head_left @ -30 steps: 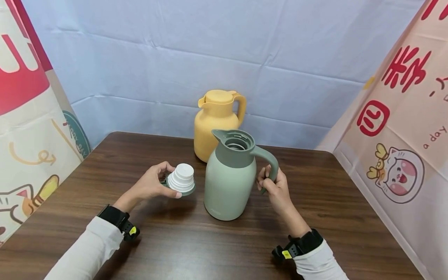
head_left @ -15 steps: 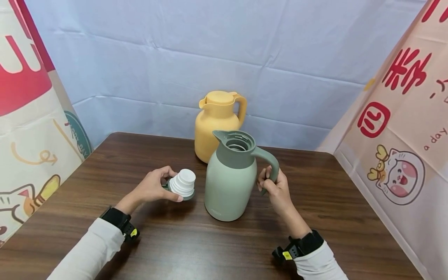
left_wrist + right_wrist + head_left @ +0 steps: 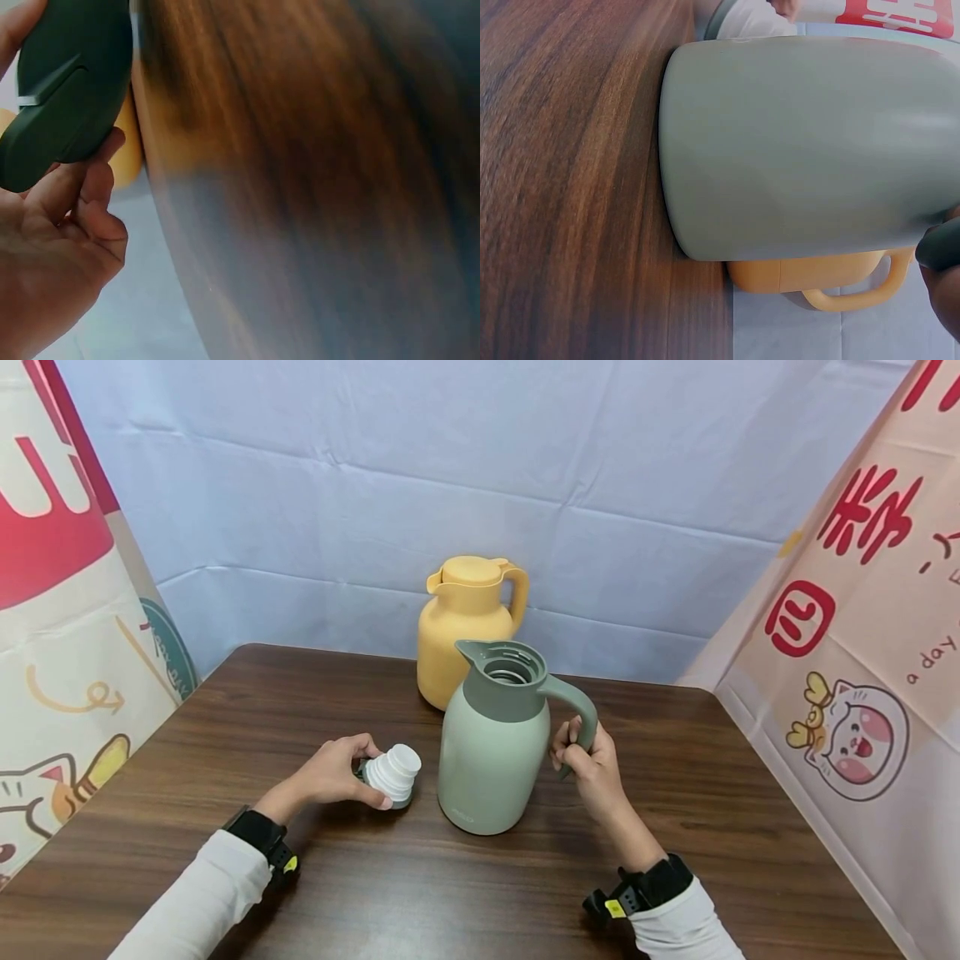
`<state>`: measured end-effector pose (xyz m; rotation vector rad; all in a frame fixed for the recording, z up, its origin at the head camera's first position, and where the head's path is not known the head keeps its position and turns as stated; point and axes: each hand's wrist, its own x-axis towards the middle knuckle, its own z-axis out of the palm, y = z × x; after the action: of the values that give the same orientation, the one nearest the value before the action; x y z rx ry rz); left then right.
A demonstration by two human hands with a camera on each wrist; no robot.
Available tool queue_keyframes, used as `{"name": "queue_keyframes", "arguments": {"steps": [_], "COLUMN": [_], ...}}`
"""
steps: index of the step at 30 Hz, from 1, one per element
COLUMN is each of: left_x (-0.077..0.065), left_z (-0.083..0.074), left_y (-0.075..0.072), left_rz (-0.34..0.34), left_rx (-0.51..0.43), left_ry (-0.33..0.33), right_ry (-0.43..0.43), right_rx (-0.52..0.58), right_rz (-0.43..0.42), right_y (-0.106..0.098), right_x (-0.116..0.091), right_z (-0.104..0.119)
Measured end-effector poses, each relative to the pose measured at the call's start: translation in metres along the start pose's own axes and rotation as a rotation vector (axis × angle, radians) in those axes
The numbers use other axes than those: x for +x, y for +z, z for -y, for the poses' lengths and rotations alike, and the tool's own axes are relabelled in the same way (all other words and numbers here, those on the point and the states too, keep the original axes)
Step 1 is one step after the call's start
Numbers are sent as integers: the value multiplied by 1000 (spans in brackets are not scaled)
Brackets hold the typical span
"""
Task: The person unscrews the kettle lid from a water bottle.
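Observation:
In the head view my left hand [image 3: 336, 772] pinches a jug lid [image 3: 395, 772] between thumb and fingers, its white stepped plug facing up and its green top turned down. The lid is low over the table; whether it touches is hard to tell. The left wrist view shows the lid's dark green top [image 3: 79, 82]. My right hand [image 3: 592, 764] grips the handle of a pale green vacuum jug [image 3: 491, 760], which stands upright with its mouth uncovered. In the right wrist view the jug's body [image 3: 802, 150] hides most of what lies behind it.
A yellow jug [image 3: 461, 635] with its lid on stands just behind the green jug. Both are on a dark wooden table [image 3: 420, 893]. A pale blue cloth [image 3: 360, 502] hangs behind, with printed cloths at both sides.
My left hand has lowered the lid toward the table, and the plug has tilted toward the right. My right hand and the green jug have stayed in place.

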<state>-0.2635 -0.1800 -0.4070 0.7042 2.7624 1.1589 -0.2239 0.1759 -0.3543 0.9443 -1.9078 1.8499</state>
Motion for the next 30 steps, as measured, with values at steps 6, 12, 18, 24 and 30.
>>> {"name": "queue_keyframes", "arguments": {"steps": [6, 12, 18, 24, 30], "left_x": [0, -1, -2, 0, -1], "left_z": [-2, -10, -18, -25, -26], "left_y": [1, -2, -1, -2, 2], "left_rz": [36, 94, 122, 168, 159], "left_rx": [12, 57, 100, 133, 150], "left_ry": [-35, -105, -136, -140, -150], "right_ry": [3, 2, 5, 1, 12], "right_rx": [-3, 8, 12, 15, -26], "right_rz": [-3, -1, -4, -3, -7], "right_y": [0, 0, 0, 0, 0], "right_x": [0, 0, -1, -1, -1], "right_z": [1, 1, 0, 0, 2]}}
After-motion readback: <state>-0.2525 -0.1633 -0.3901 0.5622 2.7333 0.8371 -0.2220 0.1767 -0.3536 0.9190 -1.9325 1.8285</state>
